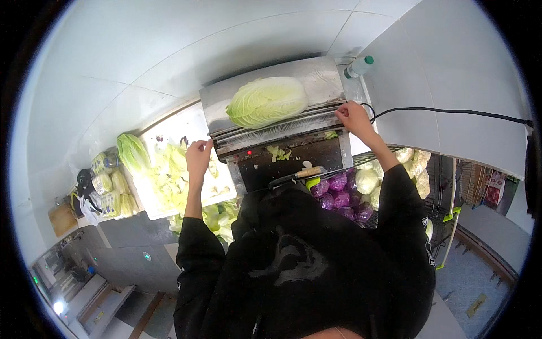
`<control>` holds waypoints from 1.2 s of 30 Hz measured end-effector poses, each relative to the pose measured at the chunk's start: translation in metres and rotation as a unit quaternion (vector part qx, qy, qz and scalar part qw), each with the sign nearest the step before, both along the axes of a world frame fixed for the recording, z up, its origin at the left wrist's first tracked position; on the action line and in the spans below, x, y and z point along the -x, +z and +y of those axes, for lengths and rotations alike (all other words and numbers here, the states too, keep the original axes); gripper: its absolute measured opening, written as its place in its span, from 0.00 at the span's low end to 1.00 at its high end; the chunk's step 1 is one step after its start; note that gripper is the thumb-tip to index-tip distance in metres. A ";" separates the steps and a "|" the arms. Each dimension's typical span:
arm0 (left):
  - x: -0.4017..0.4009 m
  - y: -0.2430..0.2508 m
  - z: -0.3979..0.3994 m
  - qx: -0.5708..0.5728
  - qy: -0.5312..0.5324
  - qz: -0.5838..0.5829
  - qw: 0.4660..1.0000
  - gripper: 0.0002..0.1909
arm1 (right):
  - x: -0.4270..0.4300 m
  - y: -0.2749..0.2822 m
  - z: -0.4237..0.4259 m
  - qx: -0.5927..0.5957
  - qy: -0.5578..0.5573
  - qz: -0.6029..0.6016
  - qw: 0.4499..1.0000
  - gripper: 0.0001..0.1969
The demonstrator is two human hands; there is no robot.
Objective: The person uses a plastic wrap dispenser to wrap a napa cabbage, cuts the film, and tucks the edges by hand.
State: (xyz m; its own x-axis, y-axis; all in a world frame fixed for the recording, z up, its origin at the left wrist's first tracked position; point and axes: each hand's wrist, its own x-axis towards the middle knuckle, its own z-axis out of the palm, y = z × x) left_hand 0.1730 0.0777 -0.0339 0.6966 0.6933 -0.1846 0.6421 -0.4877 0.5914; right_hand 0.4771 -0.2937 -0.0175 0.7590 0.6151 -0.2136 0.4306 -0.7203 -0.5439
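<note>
A head of napa cabbage (267, 103) lies on its side on the steel top of a film wrapping machine (324, 80). Just in front of it, clear plastic film (279, 127) spans the machine's dark rods. My left hand (198, 157) pinches the film at its left end, thumb and finger together. At the right end my right hand (353, 118) pinches it likewise, though the clear film is hard to make out at the fingertips. Nearer my body, a wooden-handled knife (309, 171) rests on the machine's dark front plate (309, 153) among cabbage scraps (279, 153).
Loose leaves (171, 176) cover a bright white board (192, 120) at left, beside another napa cabbage (133, 153) and bagged vegetables (111, 186). Wrapped purple cabbages (338, 181) and pale cabbages (367, 181) fill a wire rack at right. A bottle (358, 68) and black cable (440, 111) are near the wall.
</note>
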 end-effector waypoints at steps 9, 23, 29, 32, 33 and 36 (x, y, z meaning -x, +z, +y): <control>0.008 -0.014 -0.042 -0.047 0.051 0.047 0.997 0.17 | 0.013 -0.049 -0.021 0.023 -0.017 -0.101 0.994 0.12; -0.014 -0.029 -0.050 -0.073 0.019 0.045 0.996 0.13 | 0.016 -0.040 -0.004 0.024 -0.020 -0.096 0.995 0.11; -0.024 -0.031 -0.052 -0.111 0.001 0.081 0.991 0.14 | 0.012 -0.049 -0.005 0.020 -0.016 -0.106 0.994 0.13; -0.026 -0.033 -0.052 -0.123 0.001 0.094 0.988 0.14 | 0.014 -0.044 -0.001 0.025 -0.014 -0.111 0.993 0.13; -0.026 -0.035 -0.052 -0.117 0.001 0.088 0.989 0.14 | 0.014 -0.045 -0.002 0.026 -0.015 -0.111 0.993 0.13; -0.026 -0.042 -0.050 -0.093 0.002 0.070 0.993 0.14 | 0.011 -0.051 -0.002 0.040 -0.009 -0.135 0.990 0.13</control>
